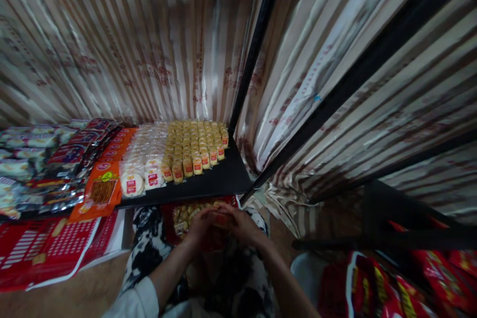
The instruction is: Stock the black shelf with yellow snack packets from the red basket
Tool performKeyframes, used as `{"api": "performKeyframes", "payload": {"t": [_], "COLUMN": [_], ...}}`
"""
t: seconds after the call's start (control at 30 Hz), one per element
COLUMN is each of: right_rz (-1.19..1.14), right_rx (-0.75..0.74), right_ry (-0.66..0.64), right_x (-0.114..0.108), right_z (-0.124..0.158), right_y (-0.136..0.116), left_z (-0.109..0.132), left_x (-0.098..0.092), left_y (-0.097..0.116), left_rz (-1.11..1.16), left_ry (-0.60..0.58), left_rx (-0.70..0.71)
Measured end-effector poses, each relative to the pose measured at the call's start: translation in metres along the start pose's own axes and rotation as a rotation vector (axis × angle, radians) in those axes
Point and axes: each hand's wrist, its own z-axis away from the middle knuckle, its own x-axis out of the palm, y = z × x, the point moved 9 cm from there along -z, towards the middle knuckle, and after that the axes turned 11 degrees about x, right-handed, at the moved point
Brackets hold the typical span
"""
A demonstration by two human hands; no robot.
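My left hand [201, 227] and my right hand [240, 223] meet above a red basket [167, 224] between my knees. Their fingers curl together around a small wrapped snack [221, 219] with a reddish label, mostly covered by the fingers and dim. Loose yellow packed snacks [182, 218] fill the basket beneath. In front, on a black shelf [208, 185], similar yellow snack packs [197, 163] stand in close rows, red labels facing me. Left of them are rows of clear packs with round white crackers [132, 184].
Orange snack bags [100, 186], dark packets [74, 151] and white packets [26, 166] cover the shelf's left. A red basket [48, 248] lies below. Black posts [257, 44] and striped curtain [167, 35] enclose the shelf. Red bags [376, 288] sit lower right.
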Motion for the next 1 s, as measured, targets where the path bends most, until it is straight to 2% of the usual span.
{"api": "performKeyframes", "payload": {"t": [0.1,0.2,0.27,0.37,0.47,0.63,0.9,1.0], "right_rz": [-0.057,-0.267,-0.416,-0.577,-0.684,-0.752,-0.599,-0.512], "right_rx": [0.008,0.077,0.116,0.082,0.048,0.085,0.032,0.013], "right_ry": [0.211,0.405,0.448,0.414,0.426,0.510,0.550,0.584], "right_x": [-0.021,-0.034,-0.032,-0.023,-0.022,-0.038,-0.075,-0.091], "right_z": [-0.005,-0.010,-0.013,-0.019,-0.024,-0.039,-0.075,-0.093], "right_y": [0.003,0.018,0.026,0.022,0.017,0.025,0.025,0.025], "left_z": [0.003,0.001,-0.003,-0.010,-0.017,-0.035,-0.078,-0.099], "left_x": [0.006,0.011,0.015,0.027,0.038,0.052,0.057,0.064], "left_y": [0.009,0.021,0.029,0.036,0.039,0.049,0.067,0.084], "left_rz": [0.209,0.453,0.530,0.556,0.490,0.355,-0.111,-0.291], "left_ry": [0.023,0.120,0.166,0.179,0.148,0.091,0.104,0.092], "left_rx": [-0.049,-0.072,-0.065,-0.059,-0.034,0.032,0.118,0.218]}}
